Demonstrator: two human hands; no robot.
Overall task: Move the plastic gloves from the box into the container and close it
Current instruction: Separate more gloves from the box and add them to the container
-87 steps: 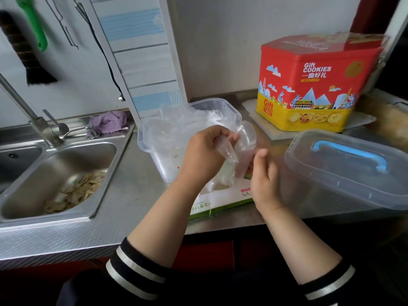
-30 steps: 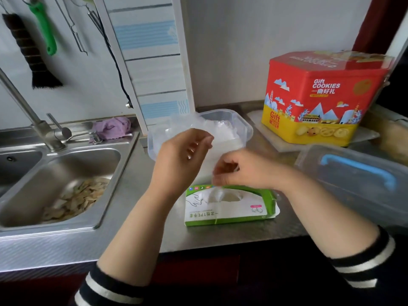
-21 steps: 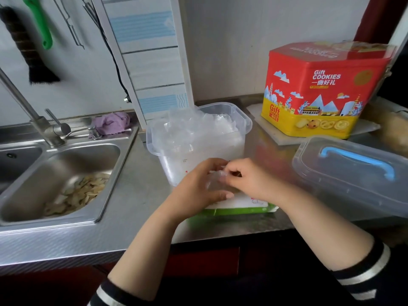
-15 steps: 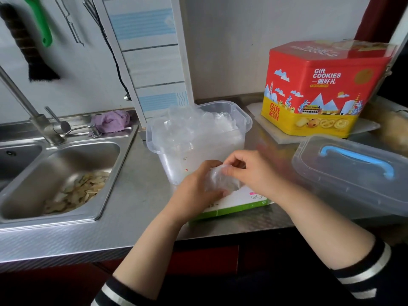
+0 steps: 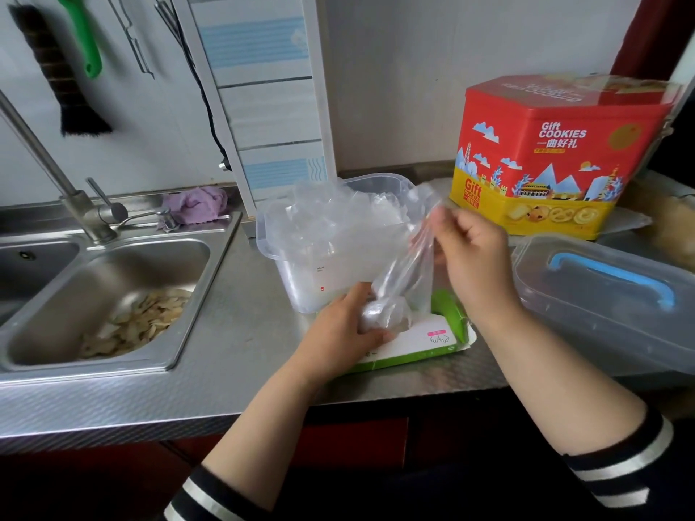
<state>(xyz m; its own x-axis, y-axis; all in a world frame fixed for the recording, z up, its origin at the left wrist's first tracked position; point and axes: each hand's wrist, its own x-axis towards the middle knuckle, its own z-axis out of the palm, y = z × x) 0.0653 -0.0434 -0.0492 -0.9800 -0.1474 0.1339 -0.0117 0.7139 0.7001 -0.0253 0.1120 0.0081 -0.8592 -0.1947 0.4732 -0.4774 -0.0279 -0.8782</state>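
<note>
A sink (image 5: 113, 295) holds scraps at left. The left hand (image 5: 344, 330) presses on the glove box (image 5: 421, 345), fingers curled at its opening. The container (image 5: 301, 265) behind is heaped with gloves. The right hand (image 5: 475, 257) pinches one glove (image 5: 404, 274), stretched upward from the box. The lid (image 5: 609, 295) lies far right.

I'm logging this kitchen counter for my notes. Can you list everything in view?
container: one, clear, counter centre, heaped with gloves
gloves: many, clear, mostly in container; one stretched from the box
box: one, green and white, in front of container
lid: one, clear with blue handle, right
cookie tin: one, red and yellow, back right
sink: one, steel, left, holding pale scraps
tap: one, steel, behind sink
cloth: one, purple, by tap
brush: one, black, hanging on wall
left hand: on box, holding bunched glove
right hand: raised, pinching glove
</note>
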